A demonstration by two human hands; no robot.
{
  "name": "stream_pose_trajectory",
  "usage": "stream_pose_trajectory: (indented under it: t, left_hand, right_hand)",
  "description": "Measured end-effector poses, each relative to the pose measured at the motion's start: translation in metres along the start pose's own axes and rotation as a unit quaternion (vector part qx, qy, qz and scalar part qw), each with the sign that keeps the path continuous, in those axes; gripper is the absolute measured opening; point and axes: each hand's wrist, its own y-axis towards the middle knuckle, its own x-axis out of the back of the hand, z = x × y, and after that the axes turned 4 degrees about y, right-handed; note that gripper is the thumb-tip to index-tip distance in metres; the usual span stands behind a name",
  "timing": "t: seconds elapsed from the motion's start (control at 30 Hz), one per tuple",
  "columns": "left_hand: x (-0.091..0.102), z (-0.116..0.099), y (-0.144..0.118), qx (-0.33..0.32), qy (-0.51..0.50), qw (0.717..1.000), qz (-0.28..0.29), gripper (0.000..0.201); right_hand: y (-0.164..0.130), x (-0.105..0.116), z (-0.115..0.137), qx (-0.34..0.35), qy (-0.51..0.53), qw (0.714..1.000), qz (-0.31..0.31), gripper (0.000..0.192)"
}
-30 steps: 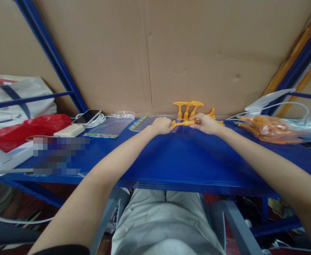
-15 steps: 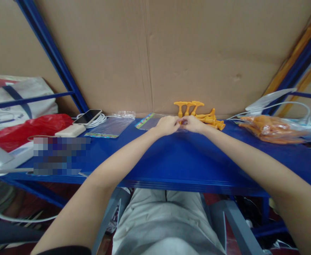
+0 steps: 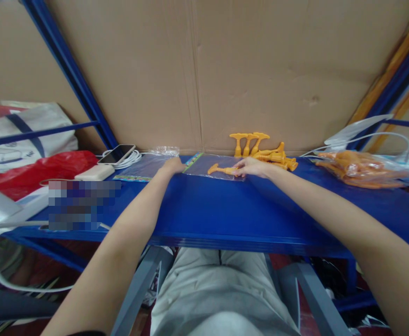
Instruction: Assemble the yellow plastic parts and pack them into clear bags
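My right hand (image 3: pixel 252 167) is closed around the handle end of an orange toy hammer (image 3: pixel 221 170), its head pointing left. The hammer lies over or inside a clear plastic bag (image 3: pixel 206 161) with a colourful printed strip at its left end; which of the two I cannot tell. At that strip my left hand (image 3: pixel 172 166) is closed, with its fingertips at the bag's edge and partly hidden. Behind my right hand is a pile of similar orange hammers (image 3: pixel 277 156). Several more hammers (image 3: pixel 248 143) stand upright against the cardboard.
Another clear bag (image 3: pixel 137 165) lies left of my left hand. Further left are a phone (image 3: pixel 116 154) on a coiled white cable, a white power bank (image 3: pixel 94 172) and a red plastic bag (image 3: pixel 64 165). A bag of orange pieces (image 3: pixel 358 170) sits right. Cardboard (image 3: pixel 260 70) closes the back.
My hands were together in front of the hammers. My left hand has moved left to the bag's printed end. The hammer in my right hand now shows, stretched out over the bag.
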Motion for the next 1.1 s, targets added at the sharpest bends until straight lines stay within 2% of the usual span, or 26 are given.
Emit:
stream_pose_trajectory:
  t: [0.13,0.2,0.4,0.6,0.73,0.87,1.1]
  left_hand:
    - [-0.004,-0.001,0.002,-0.013,-0.035,0.999,0.012,0.012]
    - [-0.005,-0.005,0.001,-0.013,-0.08,0.997,0.009,0.007]
    - [-0.01,-0.01,0.001,-0.009,-0.211,0.977,0.014,0.01]
    - [-0.012,-0.01,0.003,-0.004,-0.254,0.967,0.02,0.013]
    - [-0.012,-0.011,0.0,0.014,-0.279,0.96,0.011,0.013]
    - [-0.01,-0.012,-0.004,0.036,-0.32,0.946,0.018,0.014]
    - [-0.007,-0.011,-0.005,0.088,-0.413,0.905,0.054,0.017]
  right_hand:
    - [0.005,-0.009,0.005,-0.017,0.046,0.999,-0.017,0.015]
    - [0.007,-0.014,0.007,-0.014,0.073,0.997,-0.022,0.009]
    - [0.016,-0.03,0.008,0.023,0.129,0.991,-0.037,0.013]
    - [0.024,-0.035,0.008,0.059,0.008,0.995,-0.079,0.014]
    - [0.029,-0.037,0.009,0.091,-0.041,0.993,-0.065,0.011]
    - [0.034,-0.044,0.011,0.103,-0.01,0.993,-0.053,0.021]
    - [0.045,-0.058,0.013,0.073,0.069,0.994,-0.043,0.023]
